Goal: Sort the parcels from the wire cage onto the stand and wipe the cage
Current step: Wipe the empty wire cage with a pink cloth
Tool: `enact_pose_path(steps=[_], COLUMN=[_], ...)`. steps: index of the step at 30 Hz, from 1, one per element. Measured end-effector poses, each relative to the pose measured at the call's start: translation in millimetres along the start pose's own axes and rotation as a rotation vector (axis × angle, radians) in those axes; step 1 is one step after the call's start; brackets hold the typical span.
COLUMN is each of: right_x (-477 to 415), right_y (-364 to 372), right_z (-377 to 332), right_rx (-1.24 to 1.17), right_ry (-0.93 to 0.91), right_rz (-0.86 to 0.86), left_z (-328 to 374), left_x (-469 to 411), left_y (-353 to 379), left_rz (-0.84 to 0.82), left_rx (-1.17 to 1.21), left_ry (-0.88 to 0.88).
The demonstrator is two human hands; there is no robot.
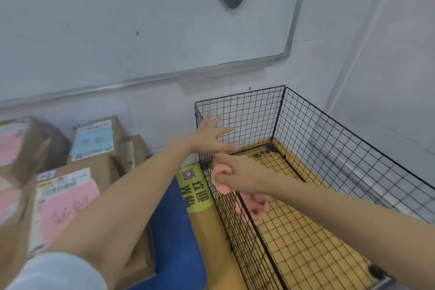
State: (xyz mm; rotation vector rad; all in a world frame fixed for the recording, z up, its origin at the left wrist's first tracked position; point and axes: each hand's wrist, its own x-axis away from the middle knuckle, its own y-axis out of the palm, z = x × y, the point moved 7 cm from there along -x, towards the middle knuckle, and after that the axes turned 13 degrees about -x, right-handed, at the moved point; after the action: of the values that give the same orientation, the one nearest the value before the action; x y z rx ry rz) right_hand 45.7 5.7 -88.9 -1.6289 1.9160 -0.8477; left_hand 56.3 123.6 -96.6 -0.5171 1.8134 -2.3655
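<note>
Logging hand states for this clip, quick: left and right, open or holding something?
Left hand: open, fingers spread at the wire cage corner.
Right hand: closed, gripping the pink cloth.

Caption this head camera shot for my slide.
Right hand holds a pink cloth inside the wire cage, open left hand at its corner.

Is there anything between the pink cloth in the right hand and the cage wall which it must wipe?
Nothing visible. The right hand holds the pink cloth right at the left wall of the wire cage; the left hand is above it, not between.
</note>
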Motion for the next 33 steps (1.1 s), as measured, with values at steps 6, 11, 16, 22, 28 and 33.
enact_pose_path(steps=[6, 11, 16, 22, 28, 33], right_x=[48, 113, 106, 105, 162, 204], right_y=[9, 18, 26, 24, 28, 32], right_z=[-11, -13, -11, -11, -27, -36], right_rx=[-0.068, -0.155, -0.066, -0.077, 0.023, -0.004], right_ry=[-0.033, -0.064, -0.112, -0.105, -0.202, -0.240], right_rz=[-0.077, -0.123, -0.122, -0.134, -0.297, -0.408], left_z=[11, 20, 44, 81, 86, 85], left_x=[20, 21, 46, 79, 91, 86], left_y=[11, 8, 20, 43, 48, 43], left_rz=[0.087, 0.097, 0.122, 0.100, 0.070, 0.052], left_rx=[0.023, 0.012, 0.142, 0.271, 0.261, 0.244], left_ry=[-0.055, -0.133, -0.314, -0.429, -0.487, -0.482])
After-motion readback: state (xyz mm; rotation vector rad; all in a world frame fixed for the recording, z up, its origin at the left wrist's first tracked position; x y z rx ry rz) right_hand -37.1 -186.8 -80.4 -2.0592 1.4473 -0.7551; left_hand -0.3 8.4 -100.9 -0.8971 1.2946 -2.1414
